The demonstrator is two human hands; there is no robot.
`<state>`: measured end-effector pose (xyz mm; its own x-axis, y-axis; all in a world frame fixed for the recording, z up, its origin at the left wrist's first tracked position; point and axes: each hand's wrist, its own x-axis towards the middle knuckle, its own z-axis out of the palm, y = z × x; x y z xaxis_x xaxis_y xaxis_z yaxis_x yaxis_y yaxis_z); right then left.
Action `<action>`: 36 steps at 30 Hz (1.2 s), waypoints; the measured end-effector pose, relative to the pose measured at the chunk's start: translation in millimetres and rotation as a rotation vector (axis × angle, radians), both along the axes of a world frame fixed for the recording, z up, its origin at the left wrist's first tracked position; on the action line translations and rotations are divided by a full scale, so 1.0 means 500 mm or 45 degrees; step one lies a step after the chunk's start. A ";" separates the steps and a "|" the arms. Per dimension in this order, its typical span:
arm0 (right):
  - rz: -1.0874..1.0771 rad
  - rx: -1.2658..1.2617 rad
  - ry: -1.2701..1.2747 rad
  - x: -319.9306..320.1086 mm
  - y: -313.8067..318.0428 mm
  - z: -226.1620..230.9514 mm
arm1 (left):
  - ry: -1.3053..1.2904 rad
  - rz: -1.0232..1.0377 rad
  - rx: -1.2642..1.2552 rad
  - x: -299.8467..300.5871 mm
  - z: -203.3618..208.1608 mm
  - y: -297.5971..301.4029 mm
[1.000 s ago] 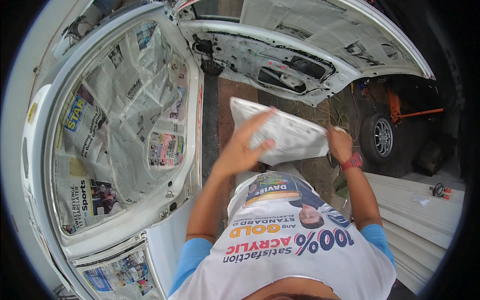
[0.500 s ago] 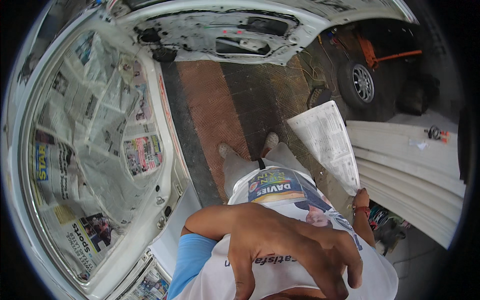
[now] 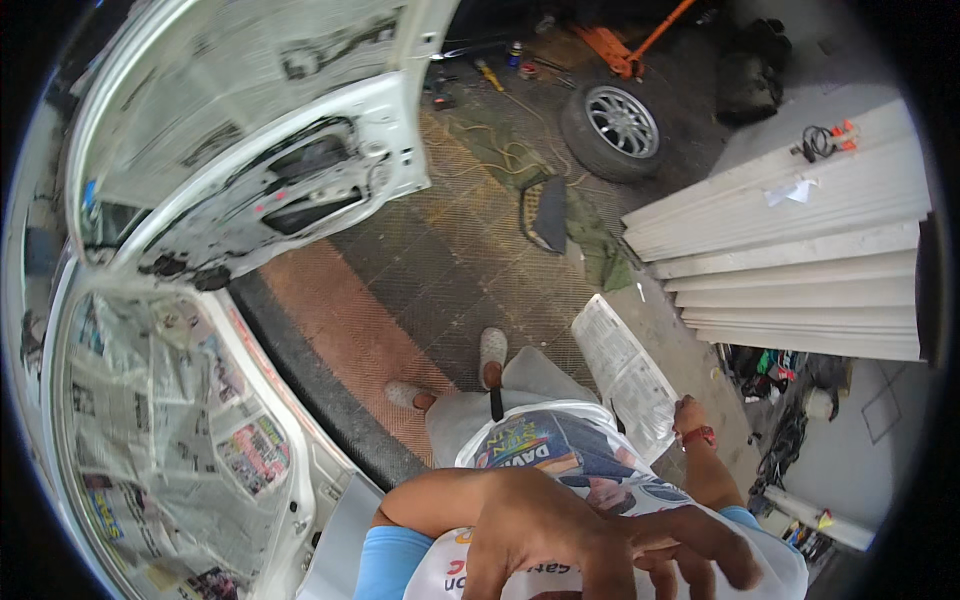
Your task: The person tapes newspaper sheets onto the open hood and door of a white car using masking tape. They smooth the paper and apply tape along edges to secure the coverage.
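My right hand (image 3: pixel 690 417), a red band at its wrist, is closed on the edge of a folded newspaper sheet (image 3: pixel 622 372) that hangs down beside my right leg. Close in front of my chest is my left hand (image 3: pixel 585 535), with its fingers spread and nothing visible in them; some fingertips run out of view at the lower edge. On my left stands a white car body, its door opening covered with newspaper (image 3: pixel 150 400) under clear plastic film. Ahead of it an open white door (image 3: pixel 370 205) shows its bare inner side with dark cut-outs.
A wheel (image 3: pixel 612 132) lies on the floor near an orange jack (image 3: pixel 615 55). Black-and-yellow footwear (image 3: pixel 543 213) and a green cloth (image 3: pixel 597 240) lie nearer. White corrugated panels (image 3: pixel 800 260) stand at right, with a cable clamp (image 3: pixel 825 142) on top. Tangled cables (image 3: pixel 785 440) lie beyond my right arm.
My view has turned to the right, so the car has shifted left and down. The newspaper sheet has swung closer to my leg, still in my right hand. My left hand stays spread.
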<state>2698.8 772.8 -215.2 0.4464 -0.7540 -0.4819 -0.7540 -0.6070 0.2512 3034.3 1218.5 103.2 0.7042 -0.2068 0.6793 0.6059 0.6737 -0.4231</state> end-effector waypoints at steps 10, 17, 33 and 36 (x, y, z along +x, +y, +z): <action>0.041 0.180 0.126 0.006 -0.053 -0.043 | 0.016 0.014 0.008 0.065 -0.036 -0.201; -0.206 0.370 0.117 0.167 -0.010 -0.009 | -0.090 -0.061 0.116 0.084 -0.053 -0.199; 0.190 0.496 -0.166 0.350 0.034 -0.098 | -0.037 0.474 0.513 0.108 -0.034 -0.143; 0.061 0.576 -0.150 0.391 0.037 -0.095 | -0.085 0.637 0.535 0.113 -0.036 -0.126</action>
<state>2894.3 791.3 -262.5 0.5473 -0.4571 -0.7011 -0.7298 -0.6707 -0.1324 3091.0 1155.5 85.4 0.7433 -0.1228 0.6576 0.1925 0.9807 -0.0344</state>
